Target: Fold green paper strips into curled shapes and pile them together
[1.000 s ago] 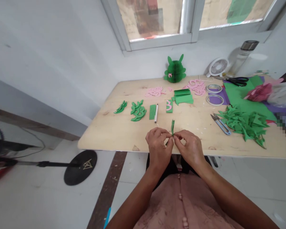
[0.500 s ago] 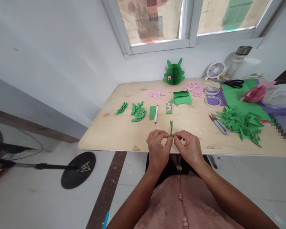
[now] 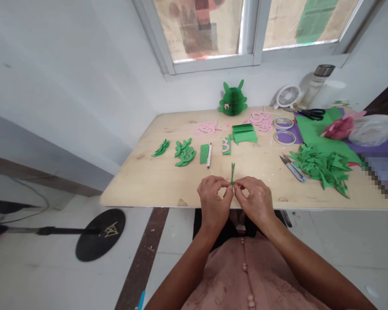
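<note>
My left hand (image 3: 214, 199) and my right hand (image 3: 254, 198) meet at the table's front edge. Between them stands a thin green paper piece (image 3: 233, 171), seen edge-on, its layers fanning slightly at the top. Both hands pinch its lower part with thumb and forefinger; the fingertips hide that end. Just beyond lie a green paper rectangle (image 3: 204, 154), a white pen (image 3: 209, 156) and a green strip with a pink cutout (image 3: 226, 146) on it. Curved green cutouts (image 3: 185, 153) are heaped to the left, with a smaller stack (image 3: 161, 148) beside them.
A green paper figure (image 3: 233, 102) stands at the back by the wall. Pink cutouts (image 3: 207, 127), folded green paper (image 3: 244, 133) and tape rolls (image 3: 284, 137) lie mid-table. Thread snips (image 3: 292, 168), green scraps (image 3: 325, 168), black scissors (image 3: 312, 114) and a small fan (image 3: 287, 96) are right.
The view has shifted slightly, so the table contents appear a little farther left. Both hands keep their pinch on the green paper piece, with hardly any movement.
</note>
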Demonstrator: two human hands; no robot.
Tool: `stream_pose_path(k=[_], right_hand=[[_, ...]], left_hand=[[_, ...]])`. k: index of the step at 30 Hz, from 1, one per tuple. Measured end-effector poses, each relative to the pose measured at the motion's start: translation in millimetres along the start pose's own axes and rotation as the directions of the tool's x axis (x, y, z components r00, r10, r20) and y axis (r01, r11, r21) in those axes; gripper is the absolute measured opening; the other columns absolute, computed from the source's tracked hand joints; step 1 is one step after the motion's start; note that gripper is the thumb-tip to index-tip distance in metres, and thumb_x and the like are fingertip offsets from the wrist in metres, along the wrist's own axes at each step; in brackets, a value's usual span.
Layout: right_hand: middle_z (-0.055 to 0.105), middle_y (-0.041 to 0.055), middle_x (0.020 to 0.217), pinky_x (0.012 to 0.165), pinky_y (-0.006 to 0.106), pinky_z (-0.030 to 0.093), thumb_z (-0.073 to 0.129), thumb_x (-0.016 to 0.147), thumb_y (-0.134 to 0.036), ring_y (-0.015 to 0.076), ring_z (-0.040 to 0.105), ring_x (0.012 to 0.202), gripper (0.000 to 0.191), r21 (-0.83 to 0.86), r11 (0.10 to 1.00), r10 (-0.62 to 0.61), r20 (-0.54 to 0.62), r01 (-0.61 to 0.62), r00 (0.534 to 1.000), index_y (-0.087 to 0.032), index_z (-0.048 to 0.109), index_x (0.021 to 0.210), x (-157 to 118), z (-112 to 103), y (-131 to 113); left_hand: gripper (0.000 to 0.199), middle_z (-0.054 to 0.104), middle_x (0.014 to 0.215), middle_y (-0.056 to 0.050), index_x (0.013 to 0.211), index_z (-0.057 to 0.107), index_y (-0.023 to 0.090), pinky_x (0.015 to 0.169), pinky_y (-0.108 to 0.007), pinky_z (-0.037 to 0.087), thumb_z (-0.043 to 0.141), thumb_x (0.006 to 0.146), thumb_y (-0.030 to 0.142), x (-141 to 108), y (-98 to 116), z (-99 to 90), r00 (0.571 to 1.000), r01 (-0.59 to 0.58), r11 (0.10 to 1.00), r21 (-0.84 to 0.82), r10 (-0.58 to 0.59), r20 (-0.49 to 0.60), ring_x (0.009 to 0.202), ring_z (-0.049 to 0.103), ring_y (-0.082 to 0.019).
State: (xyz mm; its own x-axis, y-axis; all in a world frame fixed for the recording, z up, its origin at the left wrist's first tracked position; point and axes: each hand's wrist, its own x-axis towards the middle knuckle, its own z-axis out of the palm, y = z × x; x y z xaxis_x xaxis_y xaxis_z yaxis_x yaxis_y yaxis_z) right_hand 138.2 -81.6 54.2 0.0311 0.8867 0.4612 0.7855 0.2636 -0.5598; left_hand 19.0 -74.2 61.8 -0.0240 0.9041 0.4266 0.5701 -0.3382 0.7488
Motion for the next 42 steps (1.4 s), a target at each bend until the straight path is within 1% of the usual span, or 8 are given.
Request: stream_pose_path(k=[5, 10, 16, 20, 24, 29, 36, 42], right_hand=[[0.069, 0.0042, 0.073, 0.070, 0.029, 0.043, 0.051, 0.081, -0.022, 0.0183, 0.062, 0.072, 0.018, 0.000, 1.000, 0.006, -0.016, -0.006, 1.000, -0.019, 0.066, 0.072, -1.6, 1.1, 2.5], [0.067, 0.0034, 0.070, 0.065, 0.027, 0.043, 0.051, 0.079, -0.024, 0.0164, 0.060, 0.066, 0.016, 0.129, 0.985, 0.116, 0.018, -0.118, 0.993, -0.019, 0.065, 0.071, 1.4, -0.2, 12.4], [0.064, 0.0035, 0.064, 0.064, 0.030, 0.042, 0.050, 0.078, -0.030, 0.0178, 0.058, 0.062, 0.021, 0.026, 0.972, 0.235, 0.012, -0.235, 0.972, -0.019, 0.061, 0.065, 9.7, -3.7, 34.6], [0.067, 0.0058, 0.085, 0.068, 0.032, 0.043, 0.053, 0.075, -0.027, 0.0174, 0.058, 0.069, 0.022, 0.177, 0.942, 0.272, 0.091, -0.284, 0.958, -0.018, 0.063, 0.092, 11.7, -5.9, 39.8], [0.065, 0.0031, 0.080, 0.072, 0.029, 0.043, 0.052, 0.079, -0.034, 0.0166, 0.058, 0.076, 0.021, 0.552, 0.721, 0.297, 0.300, -0.419, 0.907, -0.019, 0.064, 0.085, 13.6, -7.9, 29.4], [0.054, -0.0034, 0.060, 0.060, 0.024, 0.037, 0.062, 0.072, -0.035, 0.0107, 0.047, 0.059, 0.019, 0.667, 0.512, 0.384, 0.385, -0.541, 0.839, -0.017, 0.059, 0.065, 19.9, -4.9, 20.3], [0.055, -0.0037, 0.061, 0.056, 0.023, 0.035, 0.065, 0.070, -0.034, 0.0100, 0.045, 0.058, 0.018, 0.690, 0.475, 0.416, 0.370, -0.546, 0.830, -0.017, 0.061, 0.066, 24.9, 2.7, 28.1], [0.060, 0.0004, 0.067, 0.062, 0.025, 0.041, 0.063, 0.072, -0.038, 0.0136, 0.052, 0.067, 0.021, 0.682, 0.505, 0.440, 0.324, -0.529, 0.838, -0.018, 0.064, 0.071, 30.1, 4.4, 32.2]], left_hand=[[0.007, 0.063, 0.077, -0.003, 0.067, 0.063, 0.020, 0.085, -0.039, 0.041, 0.060, 0.073, 0.018, -0.5, -2.9, 1.3, 0.999, 0.037, 0.997, -0.061, -0.037, 0.003, 0.086, 0.056, -0.020], [0.004, 0.064, 0.076, -0.002, 0.066, 0.065, 0.019, 0.080, -0.033, 0.042, 0.061, 0.069, 0.020, 1.9, -13.5, 4.4, 0.982, 0.191, 0.949, -0.253, -0.183, 0.057, 0.083, 0.058, -0.019], [0.012, 0.062, 0.063, 0.001, 0.065, 0.066, 0.015, 0.064, -0.025, 0.040, 0.069, 0.062, 0.026, 4.4, -16.0, 6.6, 0.843, 0.535, 0.635, -0.557, -0.447, 0.301, 0.062, 0.053, -0.013], [0.013, 0.061, 0.061, 0.002, 0.064, 0.066, 0.015, 0.063, -0.023, 0.039, 0.072, 0.059, 0.024, 7.1, -9.5, 6.7, 0.795, 0.597, 0.506, -0.622, -0.477, 0.375, 0.058, 0.050, -0.009], [0.012, 0.062, 0.061, 0.002, 0.062, 0.066, 0.014, 0.063, -0.023, 0.038, 0.072, 0.058, 0.024, 11.0, -7.2, 9.1, 0.788, 0.611, 0.492, -0.621, -0.455, 0.414, 0.058, 0.050, -0.009], [0.011, 0.062, 0.061, 0.002, 0.064, 0.066, 0.015, 0.063, -0.022, 0.039, 0.072, 0.061, 0.024, 16.1, -10.1, 12.3, 0.789, 0.615, 0.520, -0.593, -0.423, 0.446, 0.060, 0.051, -0.010], [0.018, 0.061, 0.060, 0.001, 0.063, 0.064, 0.014, 0.061, -0.023, 0.039, 0.074, 0.059, 0.028, 24.4, -12.8, 22.5, 0.761, 0.649, 0.492, -0.580, -0.417, 0.498, 0.059, 0.051, -0.010], [0.017, 0.058, 0.058, 0.001, 0.059, 0.061, 0.015, 0.059, -0.023, 0.038, 0.070, 0.063, 0.028, 26.5, -19.0, 29.3, 0.804, 0.591, 0.618, -0.518, -0.397, 0.443, 0.058, 0.049, -0.010]])
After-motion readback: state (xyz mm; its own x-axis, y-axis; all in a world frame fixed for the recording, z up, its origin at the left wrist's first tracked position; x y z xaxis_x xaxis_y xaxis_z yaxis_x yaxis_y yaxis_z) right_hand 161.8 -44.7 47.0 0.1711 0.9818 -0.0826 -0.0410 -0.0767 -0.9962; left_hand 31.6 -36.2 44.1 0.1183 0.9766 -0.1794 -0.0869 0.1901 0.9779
